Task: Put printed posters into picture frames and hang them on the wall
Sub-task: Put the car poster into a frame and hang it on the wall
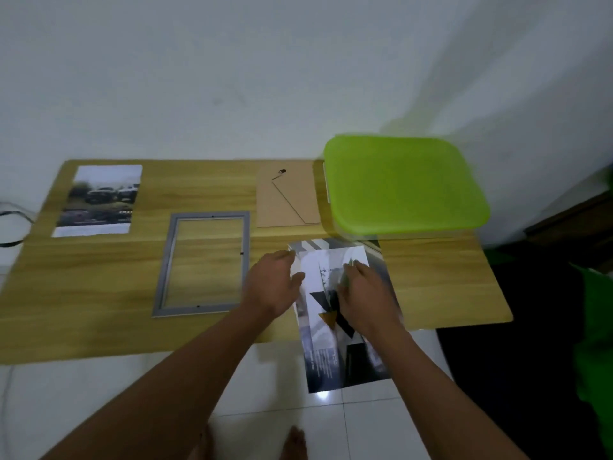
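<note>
**What we cannot make out**

At lower centre, the right hand (pixel 365 293) covers the middle of the black-and-white geometric printed poster (pixel 331 360). Its small print is too blurred for us to read. The fingertips smear, so we cannot tell their hold. The lime-green lidded plastic box (pixel 404 184) overlaps the sheet's upper right corner. The bottom edge cuts off two bare feet (pixel 293 443).

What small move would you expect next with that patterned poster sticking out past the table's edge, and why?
Probably carry the poster left onto the empty grey frame. The left hand and right hand hold it, the frame's opening shows bare table, and the brown backing board lies aside.
</note>
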`<state>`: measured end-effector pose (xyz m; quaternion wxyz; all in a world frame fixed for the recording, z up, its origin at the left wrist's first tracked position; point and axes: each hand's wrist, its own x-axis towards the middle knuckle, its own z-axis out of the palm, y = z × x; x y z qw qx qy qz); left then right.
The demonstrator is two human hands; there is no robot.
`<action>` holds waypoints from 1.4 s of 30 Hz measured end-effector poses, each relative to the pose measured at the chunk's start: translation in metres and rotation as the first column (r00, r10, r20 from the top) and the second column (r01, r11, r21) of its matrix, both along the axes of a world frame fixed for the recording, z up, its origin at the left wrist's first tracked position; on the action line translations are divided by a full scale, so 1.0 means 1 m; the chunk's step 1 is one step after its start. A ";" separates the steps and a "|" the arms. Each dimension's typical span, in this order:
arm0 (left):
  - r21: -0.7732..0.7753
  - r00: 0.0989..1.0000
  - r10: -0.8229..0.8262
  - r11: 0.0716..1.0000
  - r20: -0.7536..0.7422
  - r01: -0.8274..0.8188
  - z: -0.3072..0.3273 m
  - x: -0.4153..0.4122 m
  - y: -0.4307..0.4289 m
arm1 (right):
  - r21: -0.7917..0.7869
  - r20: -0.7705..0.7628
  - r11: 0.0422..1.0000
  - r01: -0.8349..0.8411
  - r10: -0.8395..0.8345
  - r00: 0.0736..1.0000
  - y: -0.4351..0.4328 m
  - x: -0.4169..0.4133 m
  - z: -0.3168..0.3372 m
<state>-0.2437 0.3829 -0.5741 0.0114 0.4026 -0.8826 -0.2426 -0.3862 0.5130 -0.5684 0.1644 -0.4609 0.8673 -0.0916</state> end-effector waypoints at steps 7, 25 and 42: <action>-0.042 0.984 0.152 0.987 -0.091 -0.157 0.018 0.075 -0.063 | -0.032 0.049 0.990 -0.136 0.138 0.989 -0.088 0.066 0.026; -0.151 0.954 0.277 0.944 -0.114 -0.292 -0.024 0.298 -0.326 | -0.030 0.105 0.961 -0.274 0.275 0.956 -0.380 0.260 -0.017; 0.099 0.927 0.363 0.930 -0.094 -0.354 -0.047 0.308 -0.361 | -0.077 0.123 0.981 -0.176 0.184 0.975 -0.419 0.321 -0.048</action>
